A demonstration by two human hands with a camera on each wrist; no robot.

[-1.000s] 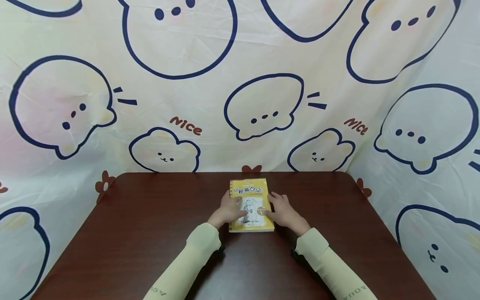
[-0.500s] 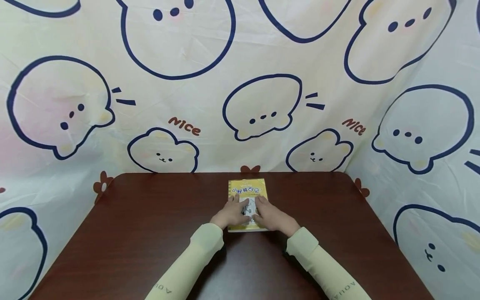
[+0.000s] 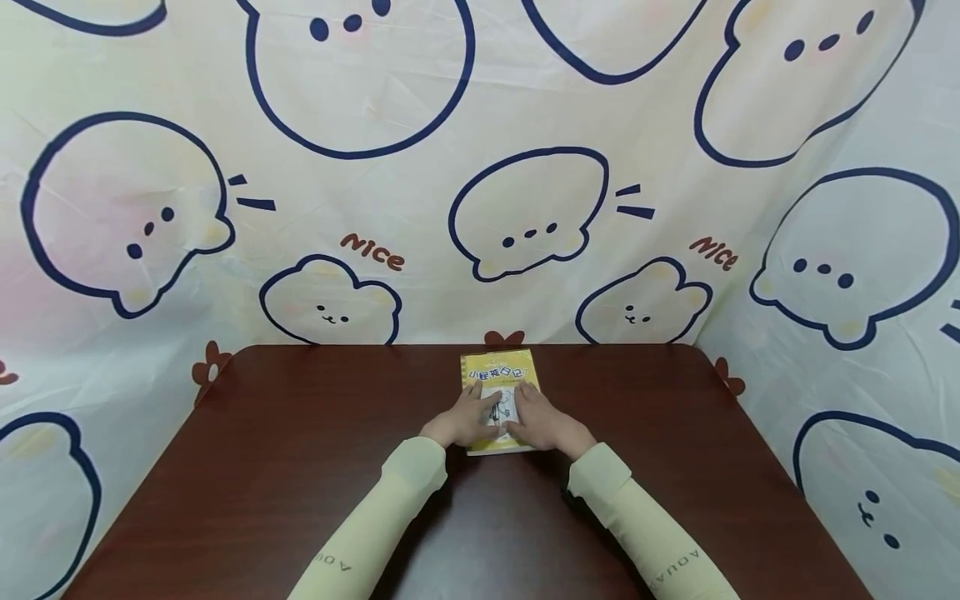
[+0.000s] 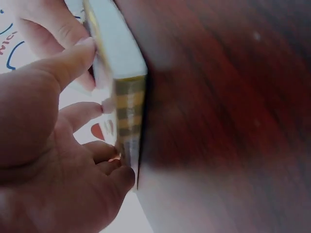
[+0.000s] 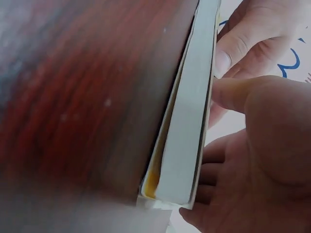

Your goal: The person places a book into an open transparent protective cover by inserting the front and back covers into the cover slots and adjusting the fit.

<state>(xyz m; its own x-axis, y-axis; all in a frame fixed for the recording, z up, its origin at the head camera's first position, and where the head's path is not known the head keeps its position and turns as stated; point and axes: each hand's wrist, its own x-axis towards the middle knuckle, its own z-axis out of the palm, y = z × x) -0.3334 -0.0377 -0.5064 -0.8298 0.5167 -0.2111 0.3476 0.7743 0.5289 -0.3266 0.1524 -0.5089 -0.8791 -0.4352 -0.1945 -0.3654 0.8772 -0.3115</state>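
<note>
The yellow book [image 3: 499, 400] lies mid-table toward the far edge, long axis running 12 to 6; left hand [image 3: 467, 421] and right hand [image 3: 542, 425] rest flat, fingers spread, equally near, on its cover.

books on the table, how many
1. A single yellow book lies flat near the far middle of the brown table, with the left hand and right hand resting on its cover. No others show.

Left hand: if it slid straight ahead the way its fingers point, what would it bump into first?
Probably nothing on the table. The left hand lies on the book, fingers pointing away. Ahead is only the cover, a bare strip of table, then the cartoon cloth, though depth is hard to judge.
</note>
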